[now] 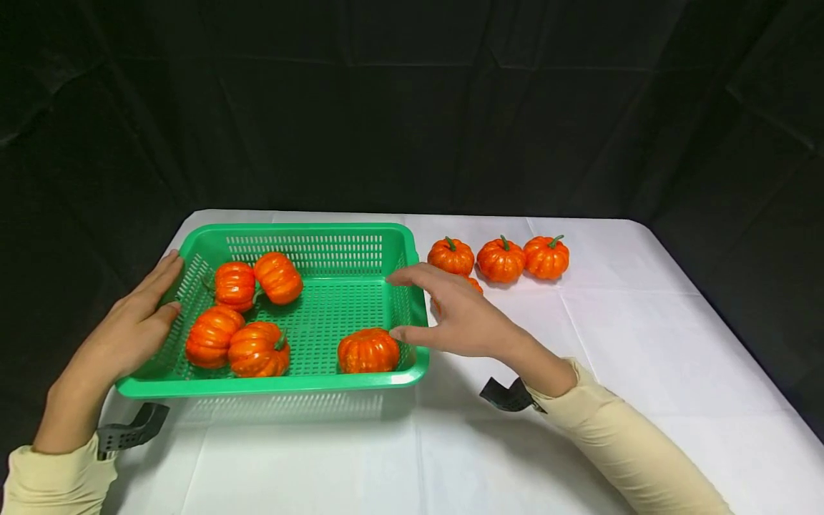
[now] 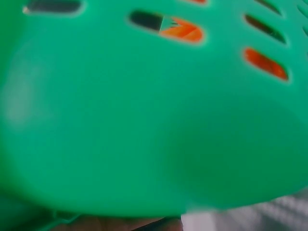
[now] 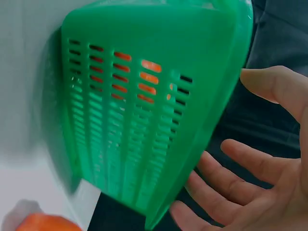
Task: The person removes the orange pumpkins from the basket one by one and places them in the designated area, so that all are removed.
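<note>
A green slotted plastic basket (image 1: 335, 307) holds several small orange pumpkins, four of them grouped to the left and a single pumpkin (image 1: 368, 351) in the front right corner. My left hand (image 1: 138, 322) rests along the basket's left rim with its fingers extended. Over the right rim reaches my right hand (image 1: 460, 315), fingers spread and thumb apart, its thumb tip beside the corner pumpkin. In the right wrist view its fingertips (image 3: 183, 211) lie right at the rim. The green wall (image 2: 106, 120) fills most of the left wrist view and hides the left fingers.
Right of the basket, a row of pumpkins (image 1: 501, 260) with green stems stands on the white tablecloth (image 1: 644, 343). Another pumpkin (image 1: 475, 284) is mostly hidden behind my right hand. Black cloth (image 1: 412, 107) hangs behind the table. Each wrist wears a black mount (image 1: 508, 395).
</note>
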The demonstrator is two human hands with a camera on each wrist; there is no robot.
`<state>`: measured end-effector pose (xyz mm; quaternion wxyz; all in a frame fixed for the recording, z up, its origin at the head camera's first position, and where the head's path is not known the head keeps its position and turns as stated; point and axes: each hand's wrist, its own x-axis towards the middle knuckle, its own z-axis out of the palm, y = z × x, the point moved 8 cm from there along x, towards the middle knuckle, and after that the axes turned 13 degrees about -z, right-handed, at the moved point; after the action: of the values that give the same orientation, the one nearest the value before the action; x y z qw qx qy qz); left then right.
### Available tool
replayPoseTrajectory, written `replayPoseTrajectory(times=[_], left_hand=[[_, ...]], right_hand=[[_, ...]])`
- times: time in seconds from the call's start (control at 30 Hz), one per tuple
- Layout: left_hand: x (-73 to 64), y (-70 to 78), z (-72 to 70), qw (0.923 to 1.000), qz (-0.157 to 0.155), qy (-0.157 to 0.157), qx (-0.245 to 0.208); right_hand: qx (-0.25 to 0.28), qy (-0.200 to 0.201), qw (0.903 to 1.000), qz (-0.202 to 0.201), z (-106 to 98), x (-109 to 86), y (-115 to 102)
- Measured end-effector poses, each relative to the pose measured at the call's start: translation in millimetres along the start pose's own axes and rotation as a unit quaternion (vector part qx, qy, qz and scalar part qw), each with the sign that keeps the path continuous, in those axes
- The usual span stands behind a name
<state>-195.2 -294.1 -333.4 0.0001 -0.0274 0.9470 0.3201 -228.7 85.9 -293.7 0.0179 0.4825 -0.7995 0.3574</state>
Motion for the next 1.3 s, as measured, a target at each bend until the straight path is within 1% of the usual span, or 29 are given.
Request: replayPoseTrajectory(times=[0.17,0.27,0.4,0.53,0.63,0.73,0.97,1.13,1.2,1.27,1.3], left_hand=[[0.5,0.2,0.5,1.0000,0.002,-0.002,-0.001],[0.4,-0.1,0.5,1.0000,0.001,-0.001,0.000],[0.3,-0.8,0.6,1.0000,0.001,-0.001,-0.002],[0.4,-1.1,1.3,1.0000,0.001,-0.001,-0.002],[0.4,-1.3,1.2,1.0000,0.000,-0.002,-0.001],[0.3,-1.4,0.6,1.0000,0.000,-0.002,0.001],[0.2,-1.7,-0.3,1.0000,-0.003,-0.002,0.004],[0.2,-1.7,-0.4,1.0000,-0.002,0.001,0.001],[0.2,-1.6,-0.1,1.0000,-0.002,0.002,0.001],[0.2,-1.4,0.1,1.0000,-0.001,0.002,0.001],[0.3,-1.2,0.1,1.0000,0.000,0.002,0.002]], right_hand=[[-0.002,-0.032,0.9995,-0.009,14.3,9.1,-7.8],[-0.005,-0.062,0.9979,-0.020,26.2,16.6,-12.8],[-0.018,-0.112,0.9926,-0.042,45.0,26.6,-16.4],[-0.051,-0.175,0.9826,-0.038,60.5,31.5,-14.4],[-0.094,-0.217,0.9711,-0.035,67.4,33.2,-12.1],[-0.130,-0.249,0.9592,-0.036,71.8,34.7,-10.9],[-0.183,-0.290,0.9386,-0.036,78.8,37.5,-8.4],[-0.223,-0.321,0.9198,-0.037,84.0,38.9,-5.8],[-0.227,-0.325,0.9175,-0.038,85.3,39.3,-4.7],[-0.220,-0.319,0.9211,-0.037,85.0,39.8,-4.1],[-0.213,-0.313,0.9247,-0.036,84.4,40.0,-4.1]])
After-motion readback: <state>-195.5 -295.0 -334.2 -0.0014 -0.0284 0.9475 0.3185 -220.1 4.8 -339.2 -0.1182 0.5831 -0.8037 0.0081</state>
